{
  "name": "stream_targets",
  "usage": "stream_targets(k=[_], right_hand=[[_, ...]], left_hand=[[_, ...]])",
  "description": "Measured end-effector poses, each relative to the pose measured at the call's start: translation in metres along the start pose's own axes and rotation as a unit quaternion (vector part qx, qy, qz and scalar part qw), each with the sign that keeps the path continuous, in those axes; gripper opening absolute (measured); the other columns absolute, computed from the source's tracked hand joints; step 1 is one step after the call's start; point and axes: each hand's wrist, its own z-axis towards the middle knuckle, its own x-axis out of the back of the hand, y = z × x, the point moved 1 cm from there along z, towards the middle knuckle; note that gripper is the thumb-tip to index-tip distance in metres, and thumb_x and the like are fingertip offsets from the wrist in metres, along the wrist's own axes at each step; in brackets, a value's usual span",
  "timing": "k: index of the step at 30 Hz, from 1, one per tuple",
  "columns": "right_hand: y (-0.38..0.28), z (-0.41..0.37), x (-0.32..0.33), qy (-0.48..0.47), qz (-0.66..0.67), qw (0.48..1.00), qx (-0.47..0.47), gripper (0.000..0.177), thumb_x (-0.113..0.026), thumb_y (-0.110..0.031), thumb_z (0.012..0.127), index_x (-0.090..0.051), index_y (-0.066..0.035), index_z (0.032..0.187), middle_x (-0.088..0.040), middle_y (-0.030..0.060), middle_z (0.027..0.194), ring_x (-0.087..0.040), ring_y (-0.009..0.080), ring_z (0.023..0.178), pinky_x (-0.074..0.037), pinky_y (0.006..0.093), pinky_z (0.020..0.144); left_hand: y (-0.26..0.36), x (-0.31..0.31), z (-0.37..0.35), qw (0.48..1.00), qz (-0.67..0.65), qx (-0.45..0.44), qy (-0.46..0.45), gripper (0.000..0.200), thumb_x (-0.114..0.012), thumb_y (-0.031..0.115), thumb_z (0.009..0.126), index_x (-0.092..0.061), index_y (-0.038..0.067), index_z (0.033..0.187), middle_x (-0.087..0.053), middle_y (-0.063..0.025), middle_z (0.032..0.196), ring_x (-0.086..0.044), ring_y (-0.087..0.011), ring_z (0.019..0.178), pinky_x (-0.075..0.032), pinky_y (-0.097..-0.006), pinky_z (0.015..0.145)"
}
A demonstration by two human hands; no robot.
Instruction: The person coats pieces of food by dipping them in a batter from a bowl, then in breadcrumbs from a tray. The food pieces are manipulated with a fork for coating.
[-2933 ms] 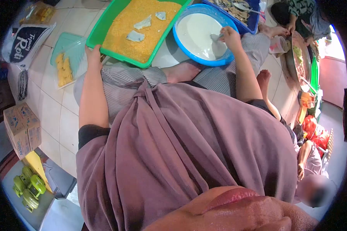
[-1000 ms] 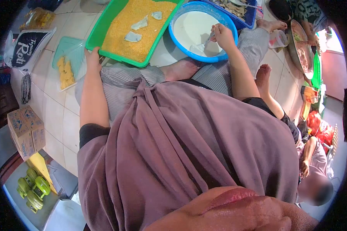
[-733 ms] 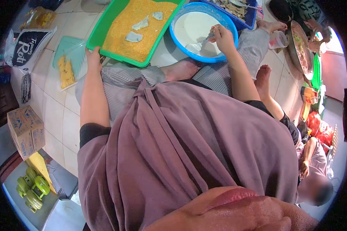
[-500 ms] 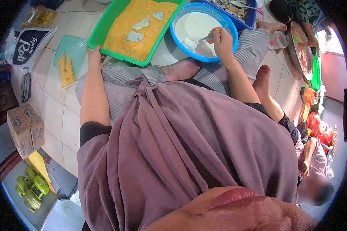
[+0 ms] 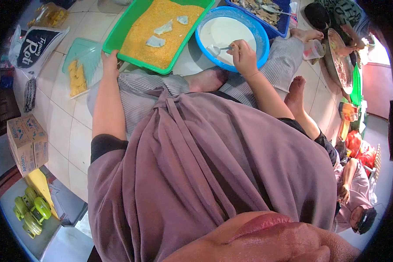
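My right hand [image 5: 243,57] pinches the handle of a metal spoon [image 5: 223,48] over the near left part of a blue basin [image 5: 267,43]. White liquid batter [image 5: 229,30] fills the basin, and the spoon's bowl end is at the batter by the left wall. At the near left corner of a green tray [image 5: 150,67], my left hand [image 5: 111,63] grips the rim; its thumb is partly hidden. Yellow-orange crumbs [image 5: 139,41] cover the tray's bottom. Several pale, batter-coated pieces [image 5: 155,41] lie apart on the crumbs.
A blue crate [image 5: 285,27] of brownish pieces stands behind the basin. Left are a clear container [image 5: 76,56] with yellow crumbed pieces, a flour bag [image 5: 37,48] and a cardboard box [image 5: 28,142]. At right, another person's hand [image 5: 358,43] is near a large pan [image 5: 334,56].
My right hand has shifted slightly down and left. The whitish lump earlier at the spoon's end no longer shows on it. My left hand stays on the tray's rim.
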Motion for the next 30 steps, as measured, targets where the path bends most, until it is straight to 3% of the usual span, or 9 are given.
stream_targets(k=[2, 12, 15, 17, 18, 20, 24, 26, 30], right_hand=[[-0.003, 0.0, 0.0, -0.004, 0.016, 1.0, -0.005, 0.01, -0.049, -0.008, 0.089, -0.054, 0.0, 0.086, -0.059, 0.013, 0.079, -0.065, 0.023, 0.066, -0.05, 0.0322, 0.059], [-0.006, 0.0, 0.001, -0.008, -0.007, 0.999, 0.042, 0.009, -0.049, -0.005, 0.088, -0.055, 0.001, 0.085, -0.059, 0.0136, 0.079, -0.066, 0.0239, 0.067, -0.049, 0.0334, 0.059], [-0.002, 0.0, -0.001, -0.008, 0.019, 1.0, 0.007, 0.013, -0.047, -0.007, 0.09, -0.056, 0.001, 0.086, -0.06, 0.0137, 0.08, -0.066, 0.0221, 0.066, -0.051, 0.0328, 0.06], [0.004, 0.002, -0.002, 0.03, 0.06, 0.993, -0.101, 0.016, -0.046, -0.011, 0.092, -0.054, 0.002, 0.086, -0.061, 0.0129, 0.079, -0.066, 0.021, 0.063, -0.052, 0.0321, 0.058], [0.008, 0.004, -0.003, 0.048, 0.08, 0.984, -0.154, 0.018, -0.046, -0.013, 0.093, -0.053, 0.002, 0.086, -0.061, 0.0126, 0.079, -0.066, 0.0205, 0.062, -0.052, 0.0318, 0.057], [0.03, 0.006, -0.008, 0.087, 0.131, 0.956, -0.248, 0.023, -0.043, -0.016, 0.095, -0.053, 0.004, 0.088, -0.061, 0.0122, 0.078, -0.067, 0.0209, 0.062, -0.053, 0.0305, 0.056], [0.05, 0.009, -0.008, 0.143, 0.271, 0.876, -0.371, 0.024, -0.04, -0.015, 0.096, -0.051, 0.007, 0.093, -0.059, 0.0127, 0.077, -0.067, 0.024, 0.062, -0.055, 0.0296, 0.054], [0.06, 0.013, -0.007, 0.165, 0.301, 0.863, -0.37, 0.025, -0.039, -0.015, 0.096, -0.05, 0.007, 0.094, -0.058, 0.0142, 0.078, -0.067, 0.0256, 0.062, -0.055, 0.0301, 0.054], [0.072, 0.045, -0.005, 0.218, 0.353, 0.852, -0.319, 0.024, -0.039, -0.014, 0.096, -0.049, 0.008, 0.093, -0.057, 0.0168, 0.082, -0.067, 0.0262, 0.063, -0.056, 0.031, 0.054]], left_hand=[[0.002, -0.002, -0.005, 1.0, 0.005, -0.005, 0.016, 0.079, -0.063, 0.013, 0.079, -0.016, 0.022, 0.143, -0.054, -0.009, 0.106, -0.058, -0.0203, 0.08, -0.048, -0.0349, 0.061], [-0.003, -0.001, 0.001, 1.0, -0.009, -0.011, 0.009, 0.077, -0.062, 0.013, 0.079, -0.018, 0.022, 0.142, -0.055, -0.01, 0.105, -0.058, -0.0212, 0.081, -0.05, -0.0364, 0.066], [-0.001, -0.001, -0.001, 1.0, -0.013, -0.013, 0.005, 0.08, -0.062, 0.012, 0.079, -0.016, 0.021, 0.143, -0.052, -0.011, 0.111, -0.057, -0.023, 0.086, -0.049, -0.0381, 0.068], [-0.002, 0.001, 0.003, 1.0, -0.008, -0.005, -0.003, 0.086, -0.063, 0.01, 0.078, -0.01, 0.019, 0.145, -0.046, -0.0134, 0.121, -0.055, -0.0267, 0.094, -0.048, -0.0421, 0.073], [-0.003, 0.0, 0.003, 1.0, -0.005, -0.01, 0.005, 0.083, -0.063, 0.011, 0.078, -0.013, 0.02, 0.144, -0.049, -0.012, 0.115, -0.056, -0.0246, 0.09, -0.048, -0.0396, 0.07], [-0.005, -0.001, 0.004, 1.0, -0.001, -0.021, 0.024, 0.075, -0.062, 0.013, 0.079, -0.02, 0.023, 0.141, -0.055, -0.0094, 0.105, -0.058, -0.0203, 0.08, -0.048, -0.0348, 0.062], [0.0, -0.002, -0.001, 1.0, 0.003, -0.007, 0.013, 0.078, -0.062, 0.012, 0.079, -0.017, 0.021, 0.142, -0.052, -0.0111, 0.109, -0.057, -0.0223, 0.085, -0.048, -0.0358, 0.064], [0.003, -0.002, -0.007, 1.0, -0.012, 0.001, -0.01, 0.086, -0.063, 0.01, 0.077, -0.01, 0.016, 0.145, -0.047, -0.0145, 0.119, -0.056, -0.0262, 0.093, -0.05, -0.0389, 0.069], [0.007, -0.009, -0.014, 1.0, -0.013, -0.02, 0.009, 0.084, -0.063, 0.013, 0.078, -0.012, 0.015, 0.145, -0.051, -0.0151, 0.116, -0.056, -0.0263, 0.097, -0.05, -0.0392, 0.072]])
